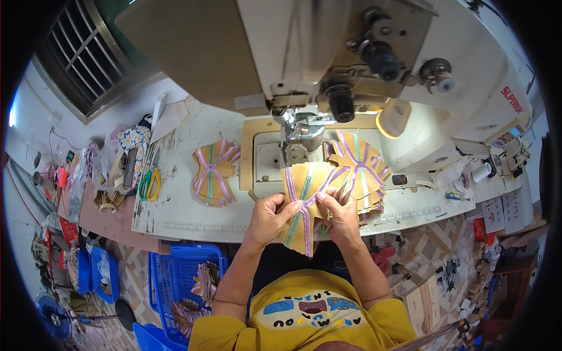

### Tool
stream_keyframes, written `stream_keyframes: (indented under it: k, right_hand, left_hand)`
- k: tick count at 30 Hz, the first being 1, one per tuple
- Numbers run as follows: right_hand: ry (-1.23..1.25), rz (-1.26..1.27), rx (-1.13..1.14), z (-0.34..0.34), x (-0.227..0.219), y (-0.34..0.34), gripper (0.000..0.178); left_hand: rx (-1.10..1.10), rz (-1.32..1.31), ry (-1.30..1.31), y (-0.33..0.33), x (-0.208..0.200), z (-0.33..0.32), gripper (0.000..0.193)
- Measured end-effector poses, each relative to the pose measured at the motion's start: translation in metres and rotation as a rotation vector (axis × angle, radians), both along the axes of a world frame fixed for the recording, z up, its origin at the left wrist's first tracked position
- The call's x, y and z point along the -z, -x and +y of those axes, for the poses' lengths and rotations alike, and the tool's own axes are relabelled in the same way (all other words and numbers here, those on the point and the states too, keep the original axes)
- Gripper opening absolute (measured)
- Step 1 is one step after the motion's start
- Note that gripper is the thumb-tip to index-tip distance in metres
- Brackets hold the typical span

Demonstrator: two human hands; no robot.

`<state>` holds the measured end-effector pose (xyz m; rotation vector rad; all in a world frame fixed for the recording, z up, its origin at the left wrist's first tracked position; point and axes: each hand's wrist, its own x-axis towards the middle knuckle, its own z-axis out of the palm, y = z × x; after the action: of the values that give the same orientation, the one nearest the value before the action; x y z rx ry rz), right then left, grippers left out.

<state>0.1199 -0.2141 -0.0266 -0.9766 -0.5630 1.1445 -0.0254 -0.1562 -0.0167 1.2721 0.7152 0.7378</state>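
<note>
In front of the sewing machine (301, 137) I hold a tan flat piece (298, 235) crossed by shiny purple and green strips. My left hand (268, 221) pinches its left side, thumb on top near where the strips meet. The thumb and fingers of my right hand (341, 217) close on its right side. The piece's upper end lies just below the machine's presser area, and its lower end hangs past the table edge. A pile of similar strip-trimmed pieces (364, 157) rests just beyond my right hand. Another small pile (213, 174) lies on the left of the table.
Scissors (150, 184) with green and yellow handles lie on the left of the white table (175, 212). Below stands a blue plastic basket (186, 257) with more striped pieces inside. A cluttered side surface (96, 210) is at the far left. The machine head overhangs the table.
</note>
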Motion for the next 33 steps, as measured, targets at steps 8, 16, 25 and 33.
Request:
stream_keyframes:
  k: [8, 16, 25, 33]
  right_hand:
    - [-0.036, 0.062, 0.075, -0.003, -0.017, -0.021, 0.013]
    - [-0.125, 0.088, 0.116, 0.008, -0.04, -0.041, 0.02]
    - [-0.115, 0.03, 0.194, 0.017, -0.021, -0.074, 0.004]
    - [-0.103, 0.014, 0.227, 0.018, -0.019, -0.09, 0.008]
  left_hand:
    - [0.103, -0.011, 0.017, -0.025, -0.012, 0.013, 0.013]
    - [0.133, 0.091, -0.096, -0.051, -0.029, 0.029, 0.014]
    - [0.141, 0.16, -0.168, -0.079, -0.03, 0.041, 0.019]
    - [0.11, 0.127, -0.198, -0.099, -0.043, 0.035, 0.017]
